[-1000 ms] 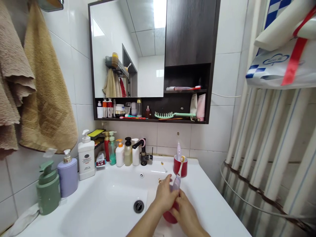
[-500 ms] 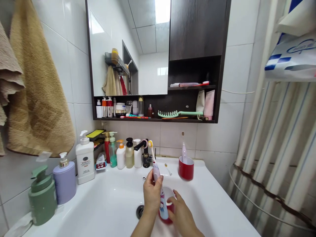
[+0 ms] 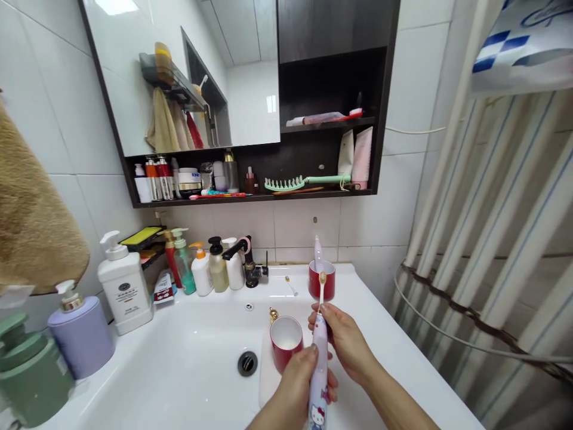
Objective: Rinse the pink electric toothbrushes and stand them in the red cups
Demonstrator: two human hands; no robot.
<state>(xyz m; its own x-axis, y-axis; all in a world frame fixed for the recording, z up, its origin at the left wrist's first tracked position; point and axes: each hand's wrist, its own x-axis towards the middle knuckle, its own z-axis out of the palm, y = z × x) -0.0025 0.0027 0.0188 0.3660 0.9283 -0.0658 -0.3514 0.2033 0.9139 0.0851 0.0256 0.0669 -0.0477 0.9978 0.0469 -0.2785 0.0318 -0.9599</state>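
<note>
My left hand (image 3: 298,379) is wrapped round the pale lilac handle of an electric toothbrush (image 3: 319,376), which has cartoon prints low on it. The brush points up and away from me. At the top of the handle, the fingers of my right hand (image 3: 347,340) pinch the base of the white brush head (image 3: 322,292). Just left of my hands, a red cup (image 3: 286,352) with a white inside stands in the sink on a pale flat piece (image 3: 267,373). A small gold-coloured object (image 3: 273,313) lies behind that cup.
A second red cup (image 3: 329,285) on the sink ledge holds another lilac handle (image 3: 318,254). Near it lies a loose brush head (image 3: 291,286). The black faucet (image 3: 250,269) and several pump bottles (image 3: 203,272) line the back. White pipes (image 3: 483,221) run at right.
My right hand has left the red cup in the sink and grips the brush head's base. The toothbrush has moved right and stands more upright. The camera view has shifted.
</note>
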